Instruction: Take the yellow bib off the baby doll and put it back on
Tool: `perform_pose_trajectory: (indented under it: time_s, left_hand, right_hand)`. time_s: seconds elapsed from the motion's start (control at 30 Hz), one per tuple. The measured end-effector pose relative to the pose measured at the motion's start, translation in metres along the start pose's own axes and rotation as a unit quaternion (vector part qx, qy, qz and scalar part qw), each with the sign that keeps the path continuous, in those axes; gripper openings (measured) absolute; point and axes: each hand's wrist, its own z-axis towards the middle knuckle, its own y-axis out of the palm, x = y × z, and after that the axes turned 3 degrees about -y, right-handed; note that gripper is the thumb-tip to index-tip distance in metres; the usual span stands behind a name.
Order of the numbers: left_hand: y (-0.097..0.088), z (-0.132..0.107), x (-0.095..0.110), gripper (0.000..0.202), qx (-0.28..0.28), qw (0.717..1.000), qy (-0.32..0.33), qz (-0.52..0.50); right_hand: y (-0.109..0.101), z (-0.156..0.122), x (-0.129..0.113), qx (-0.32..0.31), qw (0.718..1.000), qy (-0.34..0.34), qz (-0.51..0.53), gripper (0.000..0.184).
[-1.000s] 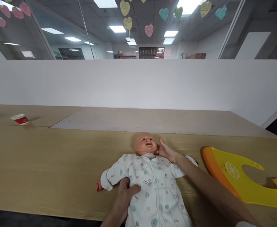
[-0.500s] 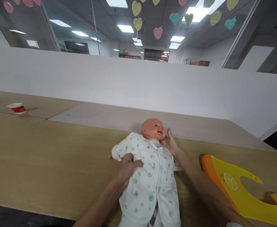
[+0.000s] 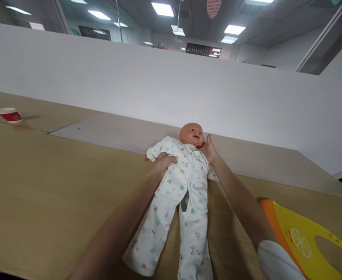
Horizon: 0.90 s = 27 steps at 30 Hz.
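A baby doll [image 3: 188, 171] in a white printed top and trousers lies face up, its head away from me and its trouser legs spread toward me. My left hand [image 3: 165, 161] is closed around the side of its chest under the arm, with the thumb on the front of the top. At the doll's neck and jaw is my right hand [image 3: 208, 151], thumb raised beside the cheek and the other fingers hidden behind the neck. A yellow bib [image 3: 307, 241] with an orange edge and a citrus-slice print lies right of my right forearm.
The wooden table [image 3: 57, 202] meets a grey panel [image 3: 124, 130] at the back, below a white wall [image 3: 159, 85] with glass above it. A red and white paper cup [image 3: 11, 116] lies tipped over at the far left.
The doll and both hands have moved farther from me, and its trouser legs now show. Its head faces more upward. My view has tilted down, and both hands keep their hold.
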Motion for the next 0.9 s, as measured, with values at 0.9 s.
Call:
perform_pose_trajectory:
  time_s: [0.9]
  left_hand:
    - [0.000, 0.070, -0.006, 0.023, 0.076, 0.989, -0.022, 0.126]
  right_hand:
    - [-0.017, 0.082, 0.042, 0.057, 0.995, 0.075, -0.015, 0.077]
